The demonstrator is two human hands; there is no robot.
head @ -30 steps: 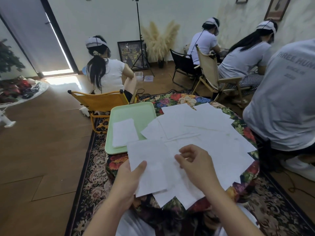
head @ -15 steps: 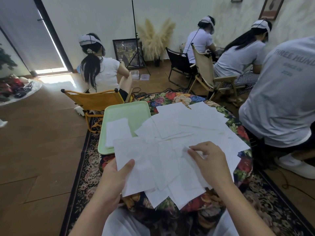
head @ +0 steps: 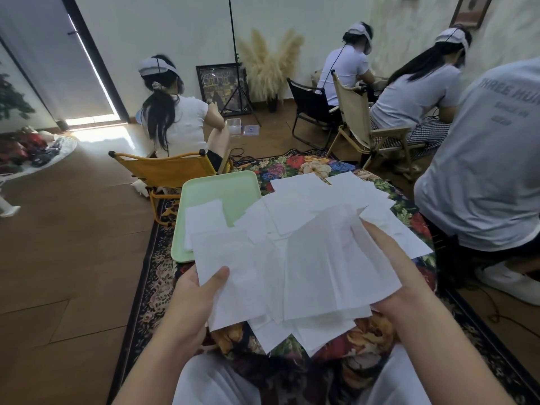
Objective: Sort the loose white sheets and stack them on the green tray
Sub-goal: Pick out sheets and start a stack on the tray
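Note:
A pile of loose white sheets (head: 315, 206) covers the floral-clothed table (head: 304, 166). The green tray (head: 233, 188) sits at the table's left, with one white sheet (head: 204, 219) lying on it. My left hand (head: 195, 296) pinches a white sheet (head: 233, 276) at its lower left, thumb on top. My right hand (head: 391, 276) holds up a second, larger sheet (head: 330, 267) by its right edge, fingers behind the paper. Both sheets are raised above the near part of the pile.
A yellow folding chair (head: 169, 171) with a seated person stands just beyond the tray. A person in a grey shirt (head: 485, 159) crouches close at the table's right. Two more people sit on chairs at the back right. A patterned rug (head: 157, 276) lies under the table.
My right hand has taken hold of a larger sheet and raised it off the pile. My left hand keeps its sheet, now nearer the tray.

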